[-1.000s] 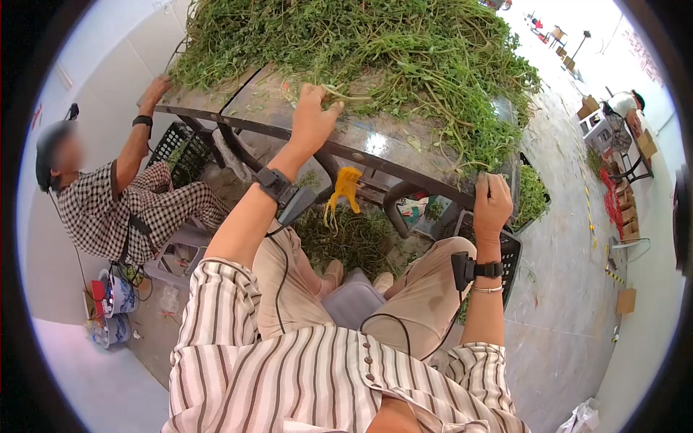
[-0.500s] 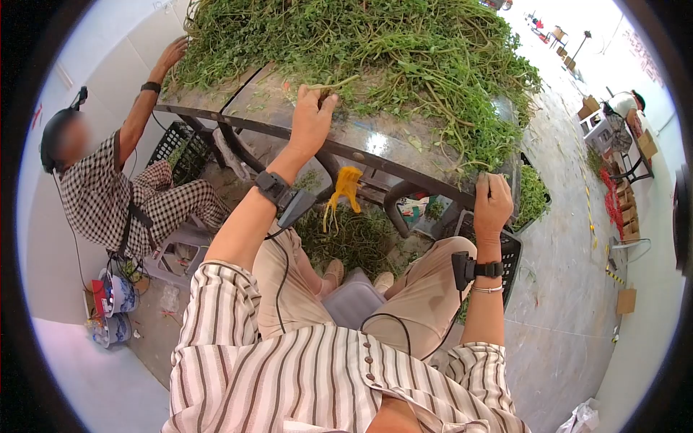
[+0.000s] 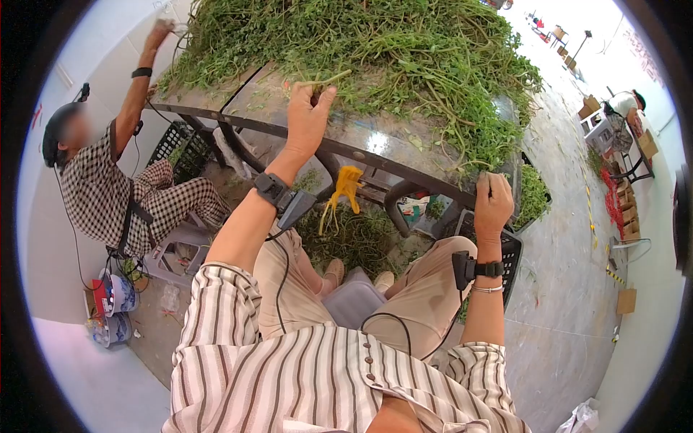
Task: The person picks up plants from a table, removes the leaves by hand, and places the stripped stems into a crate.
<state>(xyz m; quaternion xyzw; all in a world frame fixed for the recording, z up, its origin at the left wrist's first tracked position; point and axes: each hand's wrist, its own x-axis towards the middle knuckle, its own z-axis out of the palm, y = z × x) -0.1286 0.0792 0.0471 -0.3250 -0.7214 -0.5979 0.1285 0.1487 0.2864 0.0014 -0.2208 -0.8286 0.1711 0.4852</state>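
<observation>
— What's moved?
— My left hand (image 3: pixel 307 119) has lifted a stem (image 3: pixel 326 79) off the table (image 3: pixel 375 141), pinched between fingertips. My right hand (image 3: pixel 493 203) stays fisted on a few stems at the heap (image 3: pixel 404 50) edge.
— Risk?
— The stem may snap if it's tangled.

A: Bright daylight, pretty even. There's glare on the wet table (image 3: pixel 375 144), and the floor upper right is blown out.

B: Heavy fisheye, black vignette corners, edges bent. Centre's sharp, shadows soft underneath.
</observation>
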